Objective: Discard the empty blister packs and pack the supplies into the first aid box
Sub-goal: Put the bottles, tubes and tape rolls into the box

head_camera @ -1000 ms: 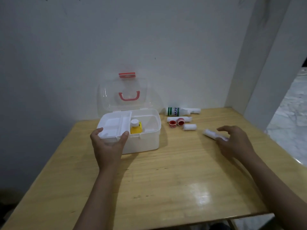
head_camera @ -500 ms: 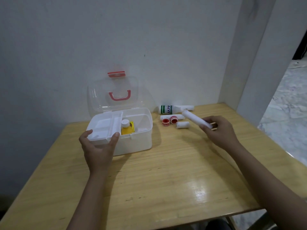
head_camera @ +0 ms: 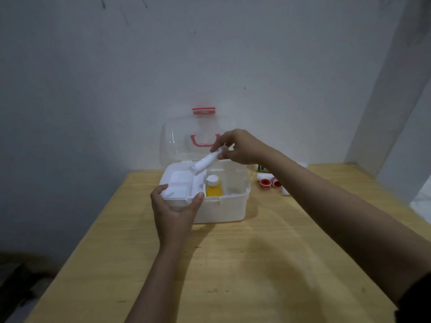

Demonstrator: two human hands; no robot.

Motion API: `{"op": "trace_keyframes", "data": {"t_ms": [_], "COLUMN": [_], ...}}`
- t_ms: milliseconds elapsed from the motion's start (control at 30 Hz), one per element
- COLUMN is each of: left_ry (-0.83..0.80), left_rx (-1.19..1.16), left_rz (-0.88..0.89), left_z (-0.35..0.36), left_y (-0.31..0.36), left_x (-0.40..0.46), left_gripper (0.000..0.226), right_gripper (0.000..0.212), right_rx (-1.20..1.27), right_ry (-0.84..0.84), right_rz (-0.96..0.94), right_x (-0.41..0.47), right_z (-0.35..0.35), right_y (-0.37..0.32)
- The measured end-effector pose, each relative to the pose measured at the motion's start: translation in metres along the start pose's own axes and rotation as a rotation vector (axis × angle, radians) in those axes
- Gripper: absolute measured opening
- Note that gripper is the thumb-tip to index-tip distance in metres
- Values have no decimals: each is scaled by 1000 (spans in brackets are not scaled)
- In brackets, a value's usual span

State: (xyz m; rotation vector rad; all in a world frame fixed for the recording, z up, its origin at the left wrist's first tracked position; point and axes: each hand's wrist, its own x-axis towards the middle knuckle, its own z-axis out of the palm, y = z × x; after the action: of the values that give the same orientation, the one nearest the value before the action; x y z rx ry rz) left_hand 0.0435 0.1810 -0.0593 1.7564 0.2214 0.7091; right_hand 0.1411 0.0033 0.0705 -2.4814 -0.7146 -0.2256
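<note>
1. Packing is the step in hand: the right hand pinches one end of a white roll between thumb and fingertips, the roll slanting down over the open first aid box, its lower end just above the divided inner tray.
2. The left hand is spread around the box's front left corner, thumb and fingers touching the rim, steadying it on the table.
3. A yellow bottle with a white cap already stands in the box's open compartment, right of the tray; the clear lid stands open behind.
4. More supplies lie on the table right of the box, among them red-capped tubes; the forearm partly hides the rest.
5. No blister packs are visible.
6. Next, judging from this, the roll needs lowering into free space, probably laid flat beside the bottle, then released.
</note>
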Motion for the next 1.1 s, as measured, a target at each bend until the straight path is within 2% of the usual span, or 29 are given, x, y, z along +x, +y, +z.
{"op": "trace_keyframes", "data": {"t_ms": [167, 567, 700, 867, 967, 1100], "left_ry": [18, 19, 29, 26, 28, 19], "left_rx": [-14, 12, 9, 20, 20, 18], "left_rz": [38, 27, 29, 29, 37, 28], "left_z": [0, 0, 0, 0, -1, -1], "left_y": [-2, -7, -6, -6, -7, -7], "left_x": [2, 5, 5, 5, 5, 5], "left_gripper": [76, 76, 74, 74, 73, 73], "right_gripper": [25, 34, 34, 21, 16, 15], "right_rx": [14, 125, 237, 413, 321, 121], "right_ry": [-230, -252, -125, 177, 320, 390], "right_rz": [-2, -62, -17, 57, 115, 289], "right_x": [32, 47, 39, 9, -17, -52], "right_z": [26, 58, 57, 40, 26, 9], "right_y": [3, 3, 7, 24, 55, 113]}}
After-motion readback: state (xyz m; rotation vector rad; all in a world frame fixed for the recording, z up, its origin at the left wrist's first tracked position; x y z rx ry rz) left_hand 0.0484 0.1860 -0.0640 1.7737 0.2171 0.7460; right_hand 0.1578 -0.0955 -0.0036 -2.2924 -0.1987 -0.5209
